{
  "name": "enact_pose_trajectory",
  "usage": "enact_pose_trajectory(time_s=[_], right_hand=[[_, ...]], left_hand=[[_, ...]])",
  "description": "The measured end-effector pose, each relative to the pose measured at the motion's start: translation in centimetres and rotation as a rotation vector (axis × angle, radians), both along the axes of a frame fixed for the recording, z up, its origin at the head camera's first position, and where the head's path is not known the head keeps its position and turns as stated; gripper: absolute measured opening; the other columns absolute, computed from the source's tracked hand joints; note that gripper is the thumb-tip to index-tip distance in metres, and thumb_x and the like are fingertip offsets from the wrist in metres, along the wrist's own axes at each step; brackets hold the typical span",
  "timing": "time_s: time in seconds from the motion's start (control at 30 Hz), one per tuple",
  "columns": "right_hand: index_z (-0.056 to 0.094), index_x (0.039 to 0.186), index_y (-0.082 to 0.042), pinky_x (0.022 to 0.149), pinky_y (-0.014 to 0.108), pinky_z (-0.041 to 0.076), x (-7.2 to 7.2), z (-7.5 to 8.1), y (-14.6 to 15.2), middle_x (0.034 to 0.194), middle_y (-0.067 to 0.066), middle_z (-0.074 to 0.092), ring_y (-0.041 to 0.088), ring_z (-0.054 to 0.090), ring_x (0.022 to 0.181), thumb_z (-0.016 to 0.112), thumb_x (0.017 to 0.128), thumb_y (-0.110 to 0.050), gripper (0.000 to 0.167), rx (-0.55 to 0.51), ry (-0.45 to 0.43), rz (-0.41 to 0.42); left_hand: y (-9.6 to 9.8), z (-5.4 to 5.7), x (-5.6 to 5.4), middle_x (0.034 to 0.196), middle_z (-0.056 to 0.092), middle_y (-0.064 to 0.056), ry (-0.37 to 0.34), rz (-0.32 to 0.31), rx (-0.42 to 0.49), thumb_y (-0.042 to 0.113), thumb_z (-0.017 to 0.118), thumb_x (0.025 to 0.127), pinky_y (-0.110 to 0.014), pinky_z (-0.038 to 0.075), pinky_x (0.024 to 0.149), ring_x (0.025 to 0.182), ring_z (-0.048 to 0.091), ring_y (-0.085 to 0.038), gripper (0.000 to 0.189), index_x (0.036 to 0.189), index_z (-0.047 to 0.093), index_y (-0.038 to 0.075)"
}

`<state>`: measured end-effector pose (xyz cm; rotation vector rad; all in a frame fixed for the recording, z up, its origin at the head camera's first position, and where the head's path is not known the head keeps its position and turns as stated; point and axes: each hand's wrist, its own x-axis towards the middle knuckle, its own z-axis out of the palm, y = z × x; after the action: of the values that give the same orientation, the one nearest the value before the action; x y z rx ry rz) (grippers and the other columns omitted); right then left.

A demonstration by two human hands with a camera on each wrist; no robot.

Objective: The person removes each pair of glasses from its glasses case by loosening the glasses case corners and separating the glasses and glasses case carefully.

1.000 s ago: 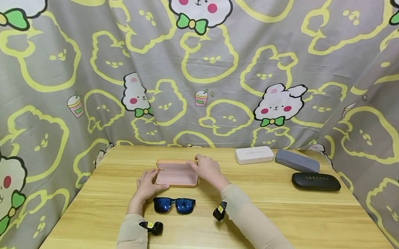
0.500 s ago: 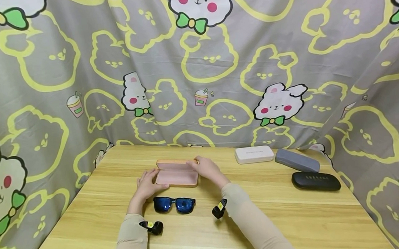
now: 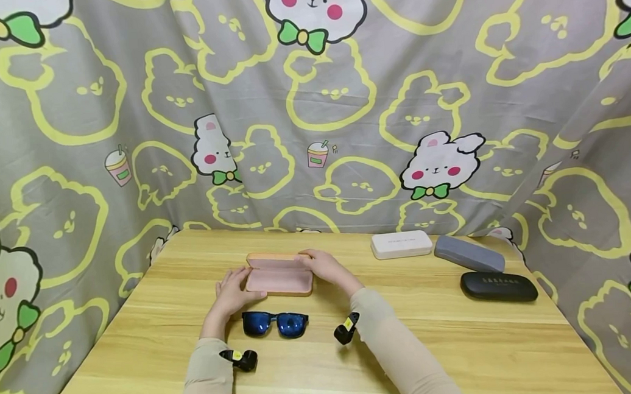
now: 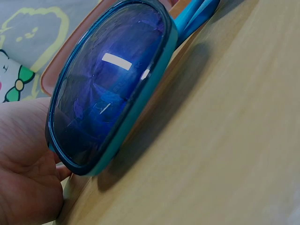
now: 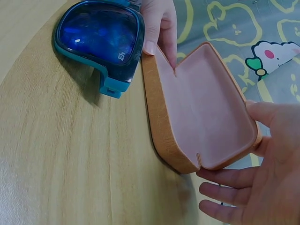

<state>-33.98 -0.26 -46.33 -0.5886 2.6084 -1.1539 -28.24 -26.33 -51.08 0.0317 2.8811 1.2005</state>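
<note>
An orange-brown glasses case [image 3: 280,282] with pink lining stands open on the table. My left hand [image 3: 234,293] grips its left end, thumb at the front rim. At the right end of the raised lid, my right hand [image 3: 326,264] pinches the edge; the right wrist view shows the thumb [image 5: 260,111] inside the lid's rim and the index finger behind it, the other fingers loosely spread. In front of the case lie sunglasses [image 3: 275,324] with blue mirrored lenses and teal-edged dark frames. They loom large in the left wrist view, hiding much of the left hand.
On the right of the wooden table [image 3: 414,349] lie a white glasses case [image 3: 402,244], a grey-blue case [image 3: 470,254] and a black case [image 3: 499,286]. A patterned curtain [image 3: 343,128] hangs around the back and sides.
My right hand has lowered slightly at the lid's right end, its raised fingers coming down. The left hand, the case's base and the sunglasses stay in place.
</note>
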Motion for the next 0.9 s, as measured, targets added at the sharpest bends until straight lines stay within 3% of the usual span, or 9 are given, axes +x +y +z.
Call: enact_pose_trajectory(time_s=[0.3,0.53,0.9], right_hand=[[0.053,0.140,-0.011,0.113,0.047,0.038,0.33,0.08,0.10,0.144,0.011,0.053,0.030,0.047,0.136,0.044,0.101,-0.047,0.054,-0.049,-0.048,0.013],[0.055,0.139,-0.012,0.111,0.046,0.042,0.42,-0.06,0.31,0.142,0.011,0.055,0.029,0.053,0.131,0.047,0.101,-0.046,0.051,-0.058,-0.059,0.034],[0.059,0.136,-0.014,0.113,0.046,0.039,0.52,-0.09,0.82,0.141,0.011,0.057,0.029,0.050,0.134,0.050,0.100,-0.045,0.048,-0.071,-0.030,0.071]], left_hand=[[0.02,0.12,0.12,0.156,0.028,-0.026,0.001,-0.003,0.004,0.037,0.083,0.076,-0.072,-0.009,0.112,0.148,0.002,-0.050,0.092,0.148,0.039,0.001],[-0.04,0.17,0.24,0.156,0.027,-0.027,0.003,-0.007,0.005,0.035,0.082,0.077,-0.072,-0.009,0.112,0.147,0.002,-0.050,0.090,0.147,0.039,0.000],[-0.02,0.10,0.17,0.157,0.028,-0.026,-0.002,-0.002,-0.011,0.036,0.082,0.078,-0.072,-0.008,0.112,0.148,0.003,-0.049,0.088,0.147,0.040,0.001]])
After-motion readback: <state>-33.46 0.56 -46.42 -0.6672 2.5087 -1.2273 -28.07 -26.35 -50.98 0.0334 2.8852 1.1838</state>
